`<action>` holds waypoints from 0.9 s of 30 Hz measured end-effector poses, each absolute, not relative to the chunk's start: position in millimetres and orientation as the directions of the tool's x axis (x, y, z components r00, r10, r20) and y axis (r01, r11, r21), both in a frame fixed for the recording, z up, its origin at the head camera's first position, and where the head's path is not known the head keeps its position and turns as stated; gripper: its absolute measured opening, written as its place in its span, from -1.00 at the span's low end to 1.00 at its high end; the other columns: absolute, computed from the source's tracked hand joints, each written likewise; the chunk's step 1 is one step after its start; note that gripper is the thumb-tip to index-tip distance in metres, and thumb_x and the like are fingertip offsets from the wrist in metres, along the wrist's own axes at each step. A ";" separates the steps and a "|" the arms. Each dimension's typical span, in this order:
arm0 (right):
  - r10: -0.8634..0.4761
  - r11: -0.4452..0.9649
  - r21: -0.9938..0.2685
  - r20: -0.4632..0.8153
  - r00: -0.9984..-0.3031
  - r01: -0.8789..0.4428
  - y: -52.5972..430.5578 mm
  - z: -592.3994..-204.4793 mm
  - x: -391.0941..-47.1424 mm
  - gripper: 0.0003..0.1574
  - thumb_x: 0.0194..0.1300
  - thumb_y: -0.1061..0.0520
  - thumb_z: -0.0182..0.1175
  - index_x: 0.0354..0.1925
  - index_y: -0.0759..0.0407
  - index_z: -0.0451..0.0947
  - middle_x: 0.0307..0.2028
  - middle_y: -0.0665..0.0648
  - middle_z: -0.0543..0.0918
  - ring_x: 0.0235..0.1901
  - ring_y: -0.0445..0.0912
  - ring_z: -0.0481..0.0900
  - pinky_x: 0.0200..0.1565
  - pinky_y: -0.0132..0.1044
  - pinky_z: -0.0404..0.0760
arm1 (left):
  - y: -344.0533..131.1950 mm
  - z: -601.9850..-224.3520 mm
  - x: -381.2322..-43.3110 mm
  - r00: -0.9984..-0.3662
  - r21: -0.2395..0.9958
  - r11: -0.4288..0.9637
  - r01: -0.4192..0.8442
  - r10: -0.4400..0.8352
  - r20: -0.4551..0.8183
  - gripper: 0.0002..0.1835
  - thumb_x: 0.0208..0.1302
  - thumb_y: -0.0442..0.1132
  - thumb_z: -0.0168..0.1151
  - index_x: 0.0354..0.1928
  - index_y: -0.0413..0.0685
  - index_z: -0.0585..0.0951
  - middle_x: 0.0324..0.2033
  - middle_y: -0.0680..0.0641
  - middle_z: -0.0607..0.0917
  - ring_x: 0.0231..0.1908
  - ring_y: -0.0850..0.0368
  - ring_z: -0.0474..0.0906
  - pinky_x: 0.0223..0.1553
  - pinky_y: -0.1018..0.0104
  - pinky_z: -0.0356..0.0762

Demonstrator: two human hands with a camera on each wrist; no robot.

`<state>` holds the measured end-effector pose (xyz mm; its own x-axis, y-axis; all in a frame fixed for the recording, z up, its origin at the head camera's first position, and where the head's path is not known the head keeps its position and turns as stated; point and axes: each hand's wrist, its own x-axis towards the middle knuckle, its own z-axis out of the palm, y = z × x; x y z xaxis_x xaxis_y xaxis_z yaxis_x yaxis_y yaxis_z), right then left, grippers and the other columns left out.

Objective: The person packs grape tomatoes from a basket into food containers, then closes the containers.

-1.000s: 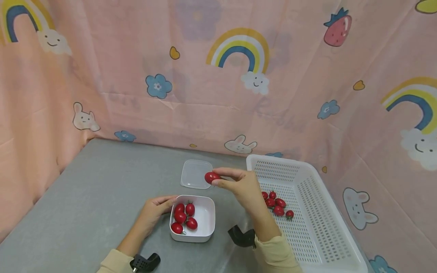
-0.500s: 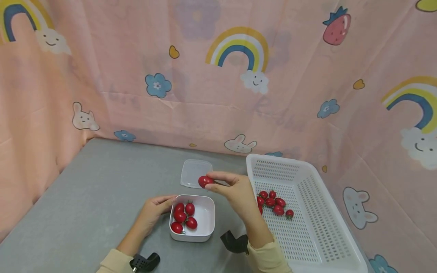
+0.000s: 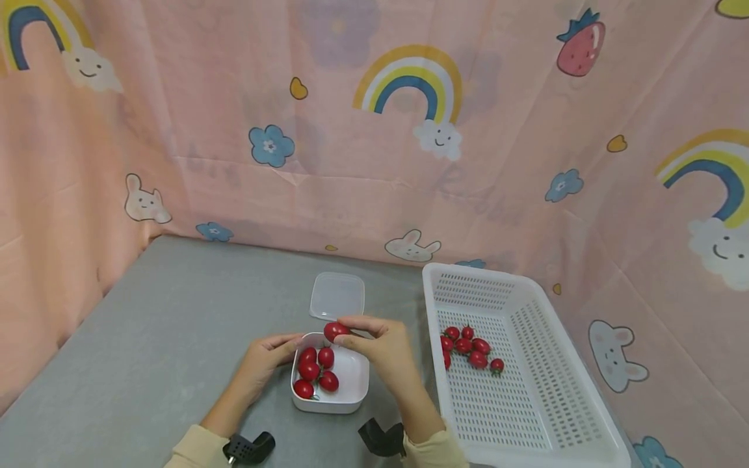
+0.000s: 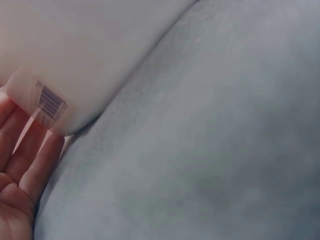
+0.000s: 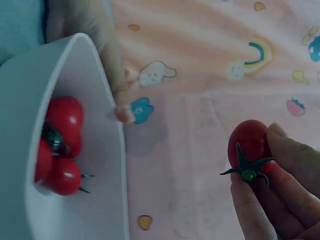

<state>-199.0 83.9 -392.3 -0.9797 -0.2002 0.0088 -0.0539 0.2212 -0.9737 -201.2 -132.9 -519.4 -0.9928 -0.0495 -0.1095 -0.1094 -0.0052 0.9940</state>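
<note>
R hand (image 3: 377, 348) pinches 1 tomato (image 3: 335, 331) btwn thumb & fingers, near the far rim of the box (image 3: 330, 407), which sits below the grip; extended fingers of the L hand (image 3: 264, 364) touch its corner. Tomato's prob. light, firm but bruisable, slick-skinned: best held gently round the middle, w/ no tug on the green stalk (image 5: 248, 175). Box looks light, stiff; steady it at the wall.

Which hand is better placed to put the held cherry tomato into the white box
Probably the right hand: it pinches the cherry tomato near the far rim of the white box, whereas the left hand rests against the box's side.
</note>
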 end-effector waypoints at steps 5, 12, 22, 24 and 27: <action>-0.213 0.258 -0.965 -0.002 -0.977 -0.054 78.7 -411.4 -203.2 -0.66 0.08 0.13 0.51 -0.13 0.18 0.77 -0.12 0.16 0.79 0.00 -0.05 0.66 -0.05 -0.29 0.70 | -133.2 -518.9 -202.3 -0.994 0.995 -0.008 -0.100 -0.048 -0.101 -0.64 0.34 -0.22 0.28 0.03 -0.39 0.66 -0.03 -0.22 0.76 -0.21 0.37 0.69 -0.09 0.45 0.61; -0.212 0.261 -0.964 -0.012 -0.977 -0.045 71.7 -433.9 -207.6 -0.67 0.05 0.22 0.51 -0.15 0.27 0.76 -0.17 0.23 0.80 -0.08 -0.06 0.70 -0.06 -0.29 0.70 | -133.4 -517.5 -202.1 -0.993 0.994 -0.022 -0.107 -0.045 -0.108 -0.63 0.35 -0.22 0.27 0.04 -0.39 0.65 -0.05 -0.20 0.76 -0.23 0.37 0.70 -0.10 0.45 0.61; -0.194 0.302 -0.953 -0.034 -0.980 -0.027 61.8 -450.2 -211.2 -0.69 -0.01 0.19 0.54 -0.23 0.25 0.79 -0.26 0.21 0.81 -0.23 -0.18 0.72 -0.23 -0.45 0.59 | -133.5 -519.7 -204.2 -0.994 0.994 -0.049 -0.100 -0.037 -0.102 -0.62 0.35 -0.25 0.26 0.06 -0.43 0.63 -0.13 -0.03 0.80 -0.23 0.41 0.69 -0.10 0.46 0.62; -0.198 0.297 -0.955 -0.030 -0.980 -0.030 60.1 -452.0 -211.6 -0.69 -0.02 0.20 0.54 -0.23 0.26 0.78 -0.27 0.23 0.81 -0.26 -0.17 0.73 -0.26 -0.46 0.59 | -134.0 -519.9 -203.9 -0.995 0.995 -0.040 -0.093 -0.035 -0.094 -0.62 0.35 -0.24 0.27 0.05 -0.42 0.64 -0.12 -0.05 0.80 -0.22 0.41 0.69 -0.10 0.46 0.62; -0.206 0.295 -0.955 -0.026 -0.978 -0.037 58.4 -454.7 -212.1 -0.69 -0.02 0.21 0.54 -0.23 0.27 0.78 -0.27 0.23 0.80 -0.26 -0.16 0.74 -0.25 -0.47 0.60 | -134.8 -520.0 -203.5 -0.996 0.996 -0.030 -0.088 -0.029 -0.089 -0.62 0.36 -0.22 0.27 0.05 -0.41 0.64 -0.11 -0.07 0.79 -0.23 0.39 0.69 -0.10 0.45 0.62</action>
